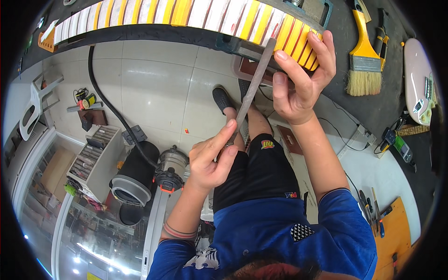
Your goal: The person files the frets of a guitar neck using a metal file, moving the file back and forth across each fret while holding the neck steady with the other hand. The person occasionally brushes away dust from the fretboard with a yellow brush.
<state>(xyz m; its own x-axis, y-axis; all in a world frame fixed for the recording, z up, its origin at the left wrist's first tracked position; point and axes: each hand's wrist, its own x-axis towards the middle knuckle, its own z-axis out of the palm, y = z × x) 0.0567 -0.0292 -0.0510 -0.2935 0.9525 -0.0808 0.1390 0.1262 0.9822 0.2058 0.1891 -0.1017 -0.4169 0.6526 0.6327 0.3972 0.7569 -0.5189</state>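
A long, narrow board (210,14), seemingly a guitar fretboard, lies across the far bench edge. White and yellow strips cover it, with thin dark lines between them. My left hand (212,158) is closed around the near end of a long grey file (254,88). The file slants away to the right, its far tip at the board's near edge, by the yellow strips. My right hand (303,84) is at the board's right end, fingers spread and fingertips against or beside it. Its index fingertip is close to the file's tip; the thumb stands apart below.
On the dark bench to the right lie a yellow-handled paintbrush (364,56) and a pale pink case (418,79). A black shop-vacuum-like canister (135,172) with a hose stands on the tiled floor (154,70) at left, beside a white drawer unit (95,156).
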